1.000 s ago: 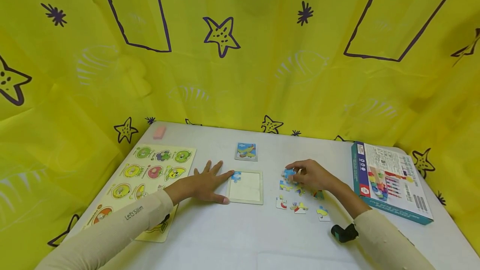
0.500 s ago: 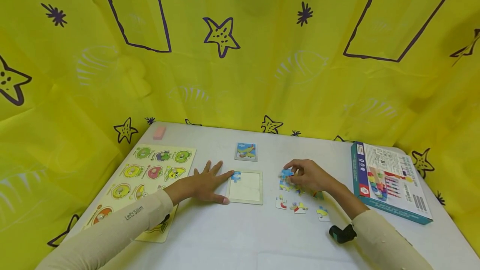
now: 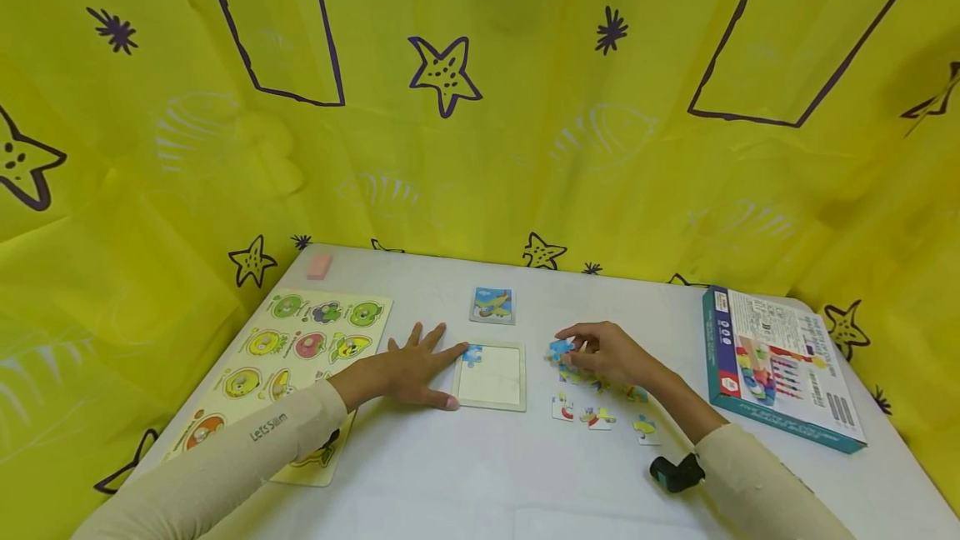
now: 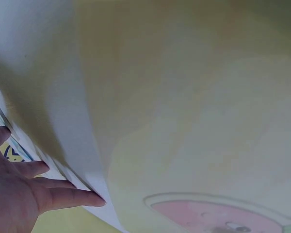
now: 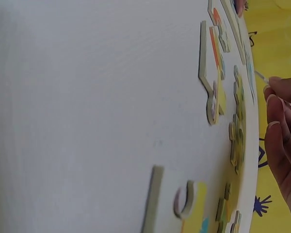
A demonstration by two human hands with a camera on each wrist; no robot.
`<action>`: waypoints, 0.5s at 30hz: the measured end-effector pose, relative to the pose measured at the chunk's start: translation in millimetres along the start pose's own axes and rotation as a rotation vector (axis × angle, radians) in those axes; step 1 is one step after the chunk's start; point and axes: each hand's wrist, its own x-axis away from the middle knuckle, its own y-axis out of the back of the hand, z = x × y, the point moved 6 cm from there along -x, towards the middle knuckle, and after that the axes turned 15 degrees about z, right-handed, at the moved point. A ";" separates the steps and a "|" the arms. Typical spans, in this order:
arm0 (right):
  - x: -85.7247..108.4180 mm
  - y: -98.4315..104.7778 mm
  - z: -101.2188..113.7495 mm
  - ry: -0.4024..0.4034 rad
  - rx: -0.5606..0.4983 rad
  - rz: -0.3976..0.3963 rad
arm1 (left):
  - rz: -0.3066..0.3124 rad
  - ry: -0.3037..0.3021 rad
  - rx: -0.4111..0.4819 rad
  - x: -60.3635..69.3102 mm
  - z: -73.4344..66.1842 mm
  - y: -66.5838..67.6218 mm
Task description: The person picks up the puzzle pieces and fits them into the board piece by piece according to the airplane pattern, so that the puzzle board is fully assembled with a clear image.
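Note:
In the head view my left hand lies with its fingers spread, index fingertip and thumb touching the left edge of a small puzzle frame. A blue puzzle piece sits in the frame's top left corner. My right hand pinches another blue jigsaw piece between thumb and fingertips, lifted off the table to the right of the frame. Below it lie several loose jigsaw pieces, some partly hidden by the hand. The right wrist view shows the right hand holding the thin piece edge-on.
Behind the frame lies a small airplane picture card. A fruit puzzle board lies under the left forearm, with a pink block beyond it. A boxed set stands at the right. A yellow curtain hangs behind the table.
My right hand has moved left toward the puzzle frame, carrying the pinched blue jigsaw piece. The left hand has stayed in place at the frame's edge.

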 end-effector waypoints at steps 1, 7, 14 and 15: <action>-0.2 -0.5 0.7 0.003 -0.005 0.003 | 0.001 0.000 0.000 -0.1 0.0 -0.2; -2.6 -4.1 4.6 0.001 -0.030 0.027 | 0.003 0.000 0.001 -1.3 0.7 -1.0; -8.5 -8.5 10.7 0.042 -0.068 0.036 | 0.008 0.005 0.000 -2.5 1.8 -2.3; -9.3 -9.1 11.5 0.054 -0.071 0.035 | 0.008 0.008 -0.003 -2.8 2.2 -2.5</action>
